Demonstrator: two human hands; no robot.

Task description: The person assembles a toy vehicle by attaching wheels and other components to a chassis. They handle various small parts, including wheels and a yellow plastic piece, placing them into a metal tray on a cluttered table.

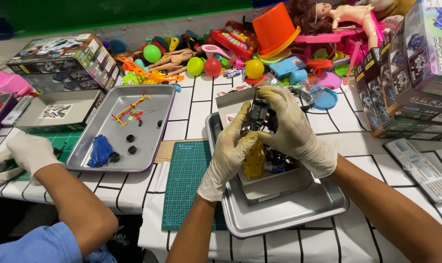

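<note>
Both my hands wear pale latex gloves and hold a small black toy car chassis (pixel 262 117) between them. My left hand (pixel 229 153) grips it from below and the left side. My right hand (pixel 291 129) covers it from the top and right. Under the hands an open grey cardboard box (pixel 275 186) sits in a metal tray (pixel 289 212). The box holds a yellow plastic parts frame (pixel 253 163) and dark parts.
A green cutting mat (pixel 188 182) lies left of my tray. A co-worker's gloved hands (pixel 28 152) rest at far left beside a second metal tray (pixel 160 112) with small wheels and a blue part (pixel 100 151). Toys (pixel 216 58) crowd the back; kit boxes (pixel 410 63) stack right.
</note>
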